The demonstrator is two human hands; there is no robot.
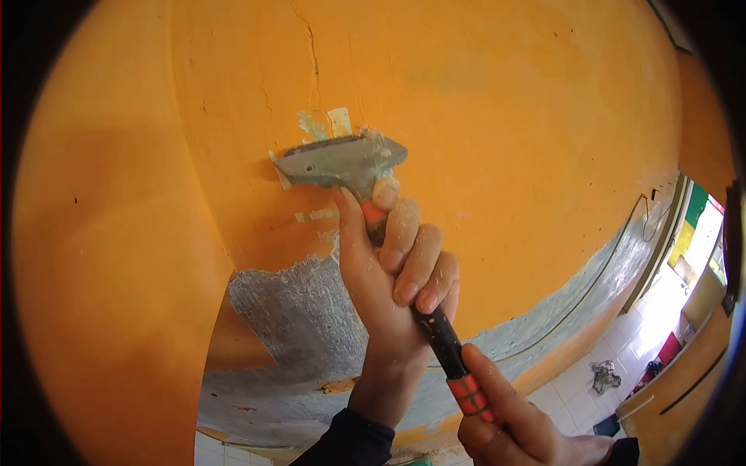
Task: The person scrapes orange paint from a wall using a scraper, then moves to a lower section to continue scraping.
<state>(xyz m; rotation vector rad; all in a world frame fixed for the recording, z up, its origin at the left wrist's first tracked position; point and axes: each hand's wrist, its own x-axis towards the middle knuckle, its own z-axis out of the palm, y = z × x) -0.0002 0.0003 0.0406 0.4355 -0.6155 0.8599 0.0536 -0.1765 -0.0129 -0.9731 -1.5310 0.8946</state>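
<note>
A wall scraper with a wide grey metal head and a long black and red handle is held up against the orange wall. My left hand is wrapped round the upper handle, just below the head, thumb along its left side. Lower down, my right hand is closed round the red end of the handle, its index finger lying along it. The blade's edge touches the wall or is very near it. Around the blade show pale bare patches and a loose paint flake. Dust coats my left fingers.
Above the scraper a crack runs up the wall. Below, a grey stripped band curves rightward, with a thin cable along it. A wall corner juts out at left. White floor tiles, a crumpled item and a bright opening lie at right.
</note>
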